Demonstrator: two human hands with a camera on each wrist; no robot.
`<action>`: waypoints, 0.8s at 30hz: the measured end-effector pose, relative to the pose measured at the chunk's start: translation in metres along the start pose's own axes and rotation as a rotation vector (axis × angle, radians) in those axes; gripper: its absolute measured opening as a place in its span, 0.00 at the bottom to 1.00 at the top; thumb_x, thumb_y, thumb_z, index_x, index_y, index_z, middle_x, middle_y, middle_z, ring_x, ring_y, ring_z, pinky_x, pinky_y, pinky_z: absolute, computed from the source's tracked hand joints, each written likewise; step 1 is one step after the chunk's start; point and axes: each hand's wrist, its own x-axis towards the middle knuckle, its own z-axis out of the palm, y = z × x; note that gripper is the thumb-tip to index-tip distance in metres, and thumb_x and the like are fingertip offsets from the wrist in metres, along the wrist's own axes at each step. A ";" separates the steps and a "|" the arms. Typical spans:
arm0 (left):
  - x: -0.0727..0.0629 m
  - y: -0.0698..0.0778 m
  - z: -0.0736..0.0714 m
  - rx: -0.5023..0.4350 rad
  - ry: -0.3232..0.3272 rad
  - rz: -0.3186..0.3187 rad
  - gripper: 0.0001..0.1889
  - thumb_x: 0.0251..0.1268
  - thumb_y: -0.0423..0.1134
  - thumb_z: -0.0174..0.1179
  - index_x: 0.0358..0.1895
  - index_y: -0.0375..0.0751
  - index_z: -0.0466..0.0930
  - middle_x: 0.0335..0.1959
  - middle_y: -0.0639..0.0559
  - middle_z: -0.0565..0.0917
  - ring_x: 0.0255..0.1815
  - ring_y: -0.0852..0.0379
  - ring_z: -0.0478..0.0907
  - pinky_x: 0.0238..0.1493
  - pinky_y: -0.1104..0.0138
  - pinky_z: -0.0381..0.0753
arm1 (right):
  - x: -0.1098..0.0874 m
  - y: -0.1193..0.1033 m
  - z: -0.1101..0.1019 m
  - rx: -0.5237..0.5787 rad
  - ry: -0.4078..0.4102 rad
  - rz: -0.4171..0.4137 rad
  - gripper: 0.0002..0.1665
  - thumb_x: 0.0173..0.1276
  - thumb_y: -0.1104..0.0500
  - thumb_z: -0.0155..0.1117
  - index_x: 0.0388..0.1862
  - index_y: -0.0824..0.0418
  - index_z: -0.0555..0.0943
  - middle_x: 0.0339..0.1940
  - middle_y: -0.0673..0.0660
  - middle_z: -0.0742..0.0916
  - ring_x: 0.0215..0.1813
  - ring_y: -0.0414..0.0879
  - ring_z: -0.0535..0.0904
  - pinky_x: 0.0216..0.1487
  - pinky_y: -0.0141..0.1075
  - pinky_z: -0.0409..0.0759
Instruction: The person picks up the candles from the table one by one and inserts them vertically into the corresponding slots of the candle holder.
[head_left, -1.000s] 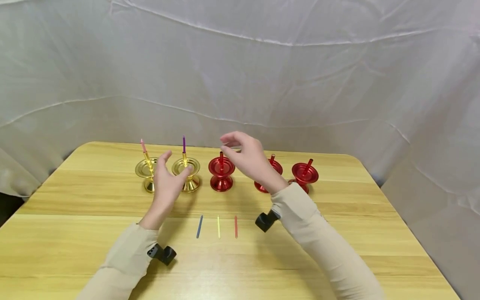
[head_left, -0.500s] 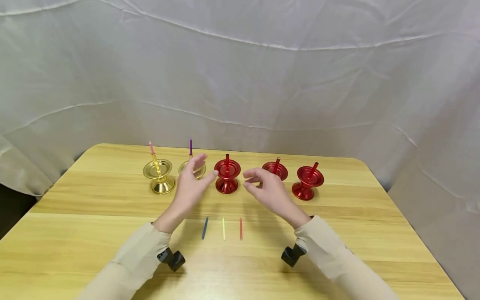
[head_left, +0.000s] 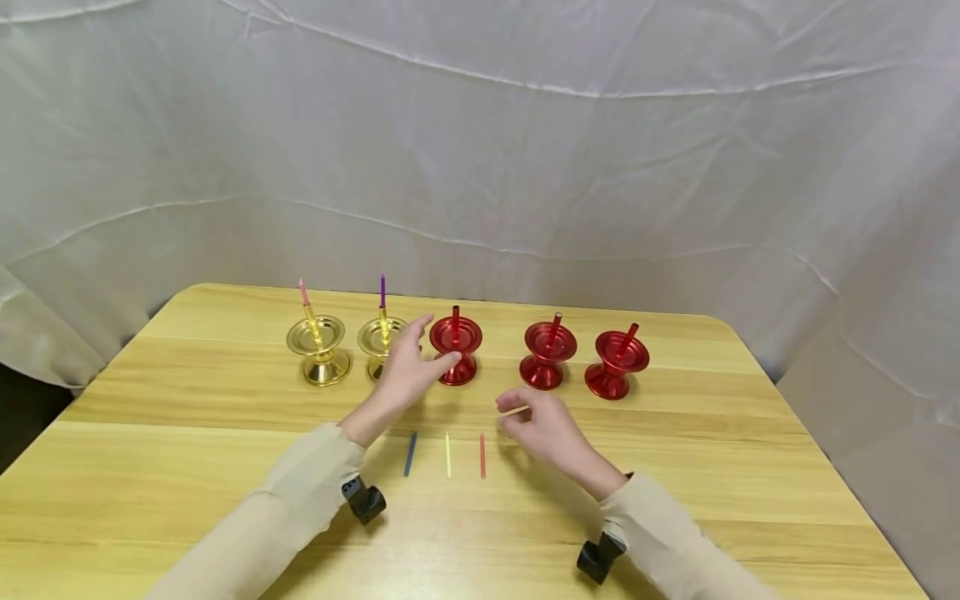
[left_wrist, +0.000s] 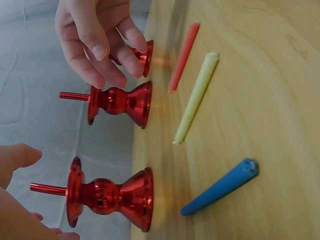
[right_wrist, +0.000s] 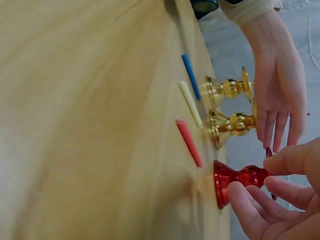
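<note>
My left hand (head_left: 407,371) reaches beside the nearest red candle holder (head_left: 466,367), thumb and fingers spread. In the left wrist view they stand either side of its narrow tube (left_wrist: 47,189); contact is not evident. My right hand (head_left: 546,427) hovers right of the red candle (head_left: 482,458), fingers loosely bent and holding nothing. Left of that candle lie a yellow candle (head_left: 448,458) and a blue candle (head_left: 409,457), all flat on the table. Two gold candle holders (head_left: 326,367) bear a pink candle (head_left: 304,293) and a purple candle (head_left: 382,292) in their tubes.
Two more red candle holders (head_left: 548,342) stand toward the right in the back row, their tubes without candles. A pale cloth (head_left: 480,167) hangs behind the wooden table (head_left: 225,467), whose far edge runs just past the holders.
My left hand has shifted right, from the gold holders to the first red one. My right hand has come down and nearer, from above the red holders to beside the red candle.
</note>
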 end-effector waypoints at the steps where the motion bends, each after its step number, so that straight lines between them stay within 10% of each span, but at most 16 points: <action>1: 0.001 -0.001 0.002 0.004 0.001 -0.003 0.40 0.59 0.36 0.66 0.73 0.33 0.56 0.70 0.34 0.61 0.70 0.38 0.58 0.67 0.49 0.62 | -0.001 0.001 0.001 -0.001 -0.006 -0.005 0.12 0.61 0.70 0.63 0.45 0.69 0.82 0.41 0.58 0.87 0.41 0.49 0.83 0.46 0.41 0.81; 24: 0.025 -0.026 0.024 -0.101 -0.007 -0.099 0.44 0.58 0.38 0.69 0.72 0.32 0.51 0.68 0.35 0.65 0.69 0.42 0.63 0.69 0.54 0.62 | -0.016 0.005 0.027 -0.004 -0.040 0.034 0.07 0.56 0.66 0.70 0.35 0.66 0.84 0.28 0.51 0.85 0.32 0.40 0.80 0.35 0.31 0.80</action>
